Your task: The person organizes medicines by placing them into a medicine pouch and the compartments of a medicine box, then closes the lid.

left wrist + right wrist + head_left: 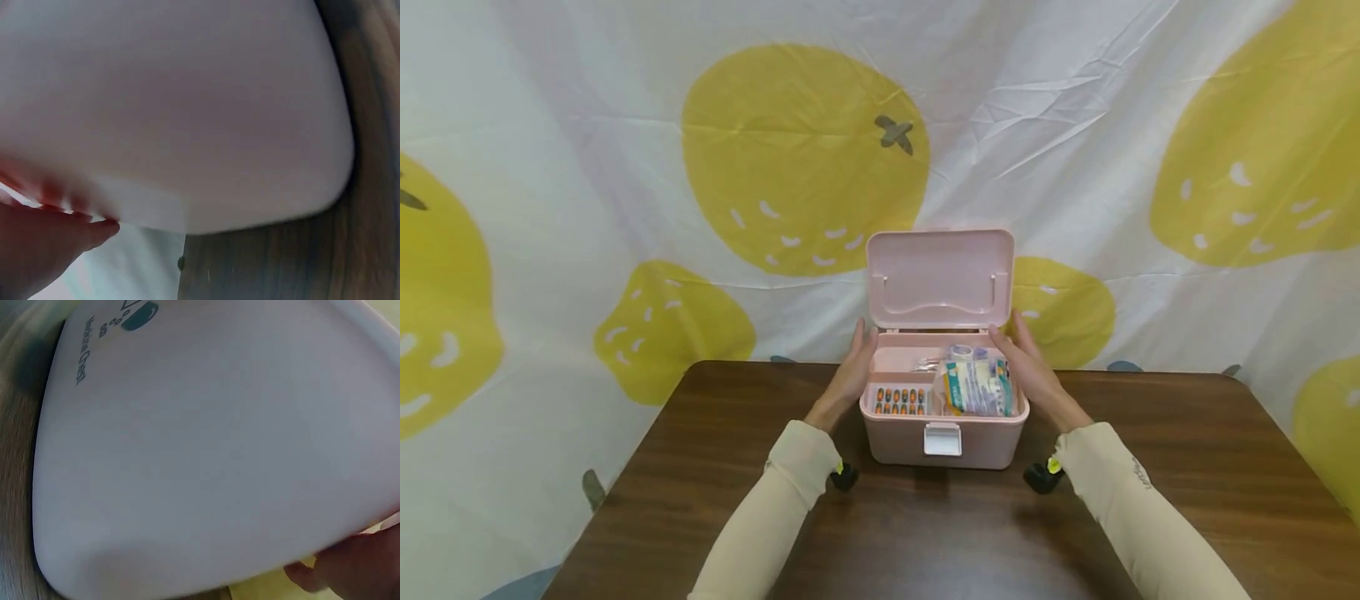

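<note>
In the head view, a pink plastic medicine chest has its lid raised. My left hand lies along its left side and my right hand along its right side, fingers extended toward the back and thumbs near the rim. Both wrist views are filled by the chest's side walls, with fingertips at the rear edge; printed lettering shows in the right one. A blister pack of orange-and-dark capsules lies at the chest's front left. Plastic-wrapped packets fill the right part, with a small clear roll behind them.
The chest is near the back of a dark brown wooden table. Behind the table hangs a white cloth printed with yellow fruit. A white latch hangs at the chest's front. Dark wrist devices sit below the cream sleeves.
</note>
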The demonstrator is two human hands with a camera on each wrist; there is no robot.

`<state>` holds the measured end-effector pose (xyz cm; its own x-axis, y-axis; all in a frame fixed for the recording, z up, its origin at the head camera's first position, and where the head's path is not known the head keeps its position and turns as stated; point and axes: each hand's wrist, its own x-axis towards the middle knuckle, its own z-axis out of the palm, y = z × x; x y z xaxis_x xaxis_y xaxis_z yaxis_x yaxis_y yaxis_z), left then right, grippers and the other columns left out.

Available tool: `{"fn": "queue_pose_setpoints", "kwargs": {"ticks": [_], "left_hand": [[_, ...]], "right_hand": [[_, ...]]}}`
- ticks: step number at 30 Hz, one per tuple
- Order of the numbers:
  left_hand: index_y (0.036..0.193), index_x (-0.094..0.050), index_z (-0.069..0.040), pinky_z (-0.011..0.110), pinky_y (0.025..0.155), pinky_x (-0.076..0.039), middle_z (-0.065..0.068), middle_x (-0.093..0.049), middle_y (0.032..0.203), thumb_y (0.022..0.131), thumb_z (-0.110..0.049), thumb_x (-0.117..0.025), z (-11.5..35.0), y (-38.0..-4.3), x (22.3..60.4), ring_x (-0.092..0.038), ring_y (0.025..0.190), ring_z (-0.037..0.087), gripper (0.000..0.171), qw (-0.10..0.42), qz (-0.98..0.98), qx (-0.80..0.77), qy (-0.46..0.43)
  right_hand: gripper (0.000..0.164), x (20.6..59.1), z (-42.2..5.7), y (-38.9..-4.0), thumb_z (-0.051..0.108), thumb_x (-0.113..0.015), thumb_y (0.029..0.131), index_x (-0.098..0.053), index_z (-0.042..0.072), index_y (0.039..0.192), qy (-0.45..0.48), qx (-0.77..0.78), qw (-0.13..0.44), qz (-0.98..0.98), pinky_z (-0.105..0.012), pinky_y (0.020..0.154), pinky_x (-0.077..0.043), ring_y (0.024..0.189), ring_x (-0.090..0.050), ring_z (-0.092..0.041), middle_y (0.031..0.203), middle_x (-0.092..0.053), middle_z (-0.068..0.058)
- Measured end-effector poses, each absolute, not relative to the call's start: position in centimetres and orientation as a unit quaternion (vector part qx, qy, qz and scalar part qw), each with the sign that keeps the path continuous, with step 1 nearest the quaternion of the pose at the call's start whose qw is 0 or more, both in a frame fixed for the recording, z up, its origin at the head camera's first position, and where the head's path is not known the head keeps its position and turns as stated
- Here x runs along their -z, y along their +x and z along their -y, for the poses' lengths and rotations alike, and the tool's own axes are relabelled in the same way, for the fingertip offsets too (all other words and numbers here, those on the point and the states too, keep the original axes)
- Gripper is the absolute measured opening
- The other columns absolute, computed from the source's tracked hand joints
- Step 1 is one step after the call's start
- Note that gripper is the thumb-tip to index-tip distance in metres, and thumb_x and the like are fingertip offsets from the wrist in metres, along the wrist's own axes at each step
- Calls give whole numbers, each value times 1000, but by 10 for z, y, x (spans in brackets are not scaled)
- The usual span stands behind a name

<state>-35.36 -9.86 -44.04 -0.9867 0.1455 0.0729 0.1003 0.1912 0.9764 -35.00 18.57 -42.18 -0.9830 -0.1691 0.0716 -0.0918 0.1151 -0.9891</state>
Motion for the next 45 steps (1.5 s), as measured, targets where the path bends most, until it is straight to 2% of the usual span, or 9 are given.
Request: {"fn": "queue_pose_setpoints", "kwargs": {"ticks": [5, 9, 16, 26, 32, 36, 41, 43, 45], "left_hand": [[159, 8, -13, 49, 122, 1, 6, 10, 166, 109, -41, -24, 95, -358, 440, 9, 152, 24, 66, 17, -726, -677, 117], [158, 9, -12, 50, 121, 2, 6, 12, 166, 110, -35, -21, 94, -354, 437, 12, 152, 22, 62, 19, -704, -697, 137], [160, 1, -19, 52, 121, -1, 1, 0, 167, 110, -31, -21, 88, -334, 442, 1, 153, 22, 56, -11, -682, -710, 177], [160, 0, -19, 55, 120, -1, 2, 0, 167, 110, -29, -25, 77, -298, 446, 1, 152, 24, 57, 0, -651, -740, 171], [160, -3, -18, 54, 120, -5, 9, -7, 166, 108, -38, -28, 77, -289, 445, -8, 151, 29, 61, 16, -636, -754, 162], [159, -8, -17, 54, 120, -8, 12, -15, 164, 108, -43, -26, 77, -288, 448, -17, 148, 32, 61, 7, -644, -750, 148], [158, -12, -17, 48, 115, -24, 17, -22, 158, 108, -45, -20, 78, -287, 451, -33, 138, 34, 58, 5, -637, -758, 142], [157, -13, -16, 44, 110, -31, 17, -23, 154, 108, -45, -18, 78, -286, 451, -38, 132, 33, 58, 3, -637, -758, 141], [155, -14, -13, 40, 106, -35, 19, -27, 149, 107, -46, -17, 78, -285, 451, -42, 127, 33, 58, -1, -638, -757, 139]], "right_hand": [[73, 426, -180, -351, 28, -43, 106, 6, 18, 160, -76, 698, 31, -712, -49, 122, -2, 151, -3, -28, 166, 9, -4], [74, 425, -177, -342, 38, -44, 105, 3, 23, 160, -47, 687, 26, -725, -49, 121, 3, 152, 7, -22, 166, 8, 1], [74, 423, -179, -319, 51, -42, 103, 4, 35, 159, -23, 675, 39, -736, -54, 120, 5, 152, 10, -21, 166, 8, 6], [67, 424, -187, -282, 50, -40, 104, -3, 38, 159, -36, 708, 50, -703, -55, 119, -7, 149, -13, -26, 166, -8, 1], [69, 427, -187, -271, 50, -40, 104, -1, 35, 159, -34, 726, 40, -686, -53, 120, -9, 148, -14, -25, 166, -6, -1], [71, 431, -188, -268, 51, -39, 104, -1, 30, 160, -36, 719, 23, -694, -53, 119, -10, 148, -15, -27, 166, -7, -4], [72, 430, -188, -264, 55, -29, 104, 0, 20, 160, -27, 702, 8, -712, -53, 120, -7, 149, -10, -27, 165, -4, -6], [74, 429, -188, -263, 60, -24, 103, 0, 19, 160, -14, 700, 11, -714, -52, 120, -10, 147, -13, -29, 164, -6, -9], [77, 429, -189, -262, 66, -20, 100, -1, 20, 159, -2, 698, 17, -716, -48, 118, -20, 144, -22, -30, 161, -14, -14]]}}
